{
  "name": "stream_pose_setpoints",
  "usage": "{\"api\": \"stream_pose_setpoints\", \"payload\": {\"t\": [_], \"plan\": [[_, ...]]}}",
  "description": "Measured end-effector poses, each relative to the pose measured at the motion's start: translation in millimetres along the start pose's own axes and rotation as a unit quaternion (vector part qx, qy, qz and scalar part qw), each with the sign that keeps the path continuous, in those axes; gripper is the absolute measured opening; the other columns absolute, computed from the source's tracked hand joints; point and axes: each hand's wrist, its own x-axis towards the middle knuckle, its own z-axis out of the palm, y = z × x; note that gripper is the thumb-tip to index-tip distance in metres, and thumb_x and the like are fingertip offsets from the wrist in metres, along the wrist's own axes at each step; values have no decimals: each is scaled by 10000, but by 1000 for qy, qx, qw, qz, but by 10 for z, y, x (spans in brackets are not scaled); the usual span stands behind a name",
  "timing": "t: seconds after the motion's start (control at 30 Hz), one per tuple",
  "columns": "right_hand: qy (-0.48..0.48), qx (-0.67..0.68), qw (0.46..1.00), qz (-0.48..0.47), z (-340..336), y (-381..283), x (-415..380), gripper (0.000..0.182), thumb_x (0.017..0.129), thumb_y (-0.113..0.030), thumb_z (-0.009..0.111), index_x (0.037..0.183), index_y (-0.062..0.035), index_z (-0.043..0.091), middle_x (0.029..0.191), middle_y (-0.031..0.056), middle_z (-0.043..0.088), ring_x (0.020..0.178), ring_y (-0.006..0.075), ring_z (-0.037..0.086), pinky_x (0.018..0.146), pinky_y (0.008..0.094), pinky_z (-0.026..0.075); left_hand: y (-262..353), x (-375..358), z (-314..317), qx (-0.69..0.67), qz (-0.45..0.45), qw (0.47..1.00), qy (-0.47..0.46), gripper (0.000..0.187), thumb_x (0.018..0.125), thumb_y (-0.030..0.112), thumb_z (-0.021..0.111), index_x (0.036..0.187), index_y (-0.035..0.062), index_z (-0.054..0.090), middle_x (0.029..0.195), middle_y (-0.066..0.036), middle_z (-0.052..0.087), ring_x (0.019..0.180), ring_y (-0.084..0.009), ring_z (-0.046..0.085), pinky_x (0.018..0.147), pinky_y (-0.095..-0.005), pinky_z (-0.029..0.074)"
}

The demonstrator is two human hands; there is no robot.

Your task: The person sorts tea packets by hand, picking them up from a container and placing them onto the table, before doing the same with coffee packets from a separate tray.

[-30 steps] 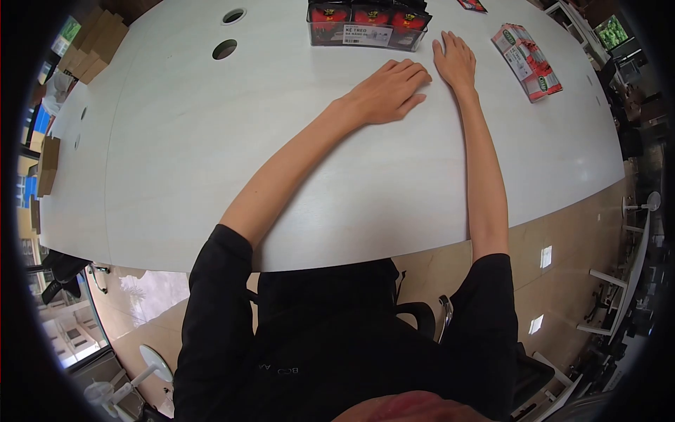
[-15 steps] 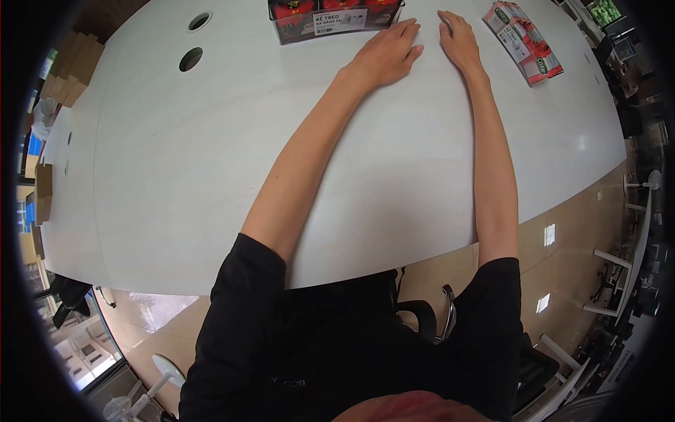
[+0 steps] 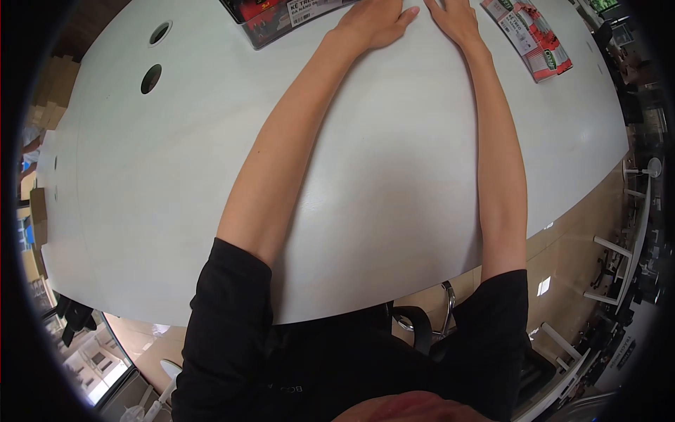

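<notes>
My left hand lies palm down at the top edge of the view, with its thumb held apart and its fingertips cut off. Just beyond it stands a clear plastic bin with a white printed label, holding red and black packs. To the right, my right hand rests on the white table with thumb and fingers apart, partly out of view. Nothing shows in either hand. Farther right lies a row of red-and-white packs with a white label of its own, apart from my right hand.
Two round cable holes pierce the table at the left. Cardboard boxes are stacked at the far left. A chair stands under the table's front edge, close to my body.
The view has shifted, so the bin and both hands sit higher in it and the bin looks more slanted. Both hands stay near the same spots, still spread.
</notes>
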Motion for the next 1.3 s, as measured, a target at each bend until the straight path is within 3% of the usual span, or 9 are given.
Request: {"api": "stream_pose_setpoints", "payload": {"t": [0.07, 0.13, 0.47, 0.57, 0.7, 0.97, 1.3], "plan": [[2, -14, 1000, 8, 31, 7, 66, 485, 964, -368, 595, 1319, -37, 606, 1404, 236, 547, 1295, 413, 514, 1087, 513, 411, -10, 118, -115, -13, -47, 997, -66, 626, 1023, 340, 511, 1411, -134, 384, 1413, -341, 456, 1329, -461, 453, 1142, -469, 368], [13, -20, 1000, -2, 85, 39, 169, 485, 968, -380, 586, 1308, -35, 610, 1389, 227, 556, 1280, 409, 523, 1073, 519, 419, -114, 178, -43, -1, -17, 999, -37, 642, 1014, 345, 527, 1405, -143, 383, 1380, -355, 475, 1313, -466, 464, 1128, -471, 379], [0, -51, 998, 32, 219, 109, 514, 608, 958, -466, 582, 1378, -28, 536, 1416, 199, 538, 1324, 408, 479, 1087, 553, 392, -353, 603, 133, 36, -98, 993, -56, 635, 1008, 341, 518, 1403, -140, 389, 1389, -347, 473, 1325, -456, 452, 1126, -478, 380], [11, -76, 997, 32, 329, 192, 549, 698, 974, -545, 519, 1423, -12, 505, 1490, 206, 492, 1439, 412, 362, 1169, 559, 280, -489, 719, 289, 70, -73, 994, -29, 624, 1010, 340, 505, 1424, -113, 390, 1441, -322, 456, 1354, -439, 436, 1142, -493, 362], [-31, -87, 994, 59, 309, 159, 593, 709, 975, -572, 506, 1402, -7, 532, 1444, 215, 536, 1443, 401, 362, 1180, 548, 259, -550, 817, 321, 86, -97, 989, -71, 661, 1029, 368, 441, 1509, -66, 307, 1513, -275, 420, 1424, -412, 376, 1186, -506, 292], [-23, -70, 995, 64, 292, 178, 586, 728, 964, -588, 511, 1407, -11, 525, 1517, 216, 452, 1442, 396, 366, 1179, 544, 259, -499, 877, 327, 110, -138, 979, -104, 745, 1043, 488, 363, 1562, -32, 238, 1563, -260, 369, 1463, -388, 334, 1218, -496, 236], [-58, -53, 994, 80, 329, 280, 772, 881, 963, -646, 450, 1480, 66, 400, 1564, 247, 391, 1494, 356, 314, 1203, 489, 262, -477, 975, 278, 78, -156, 980, -99, 761, 1028, 539, 374, 1546, -11, 280, 1599, -229, 317, 1491, -403, 263, 1207, -612, 176]]}}
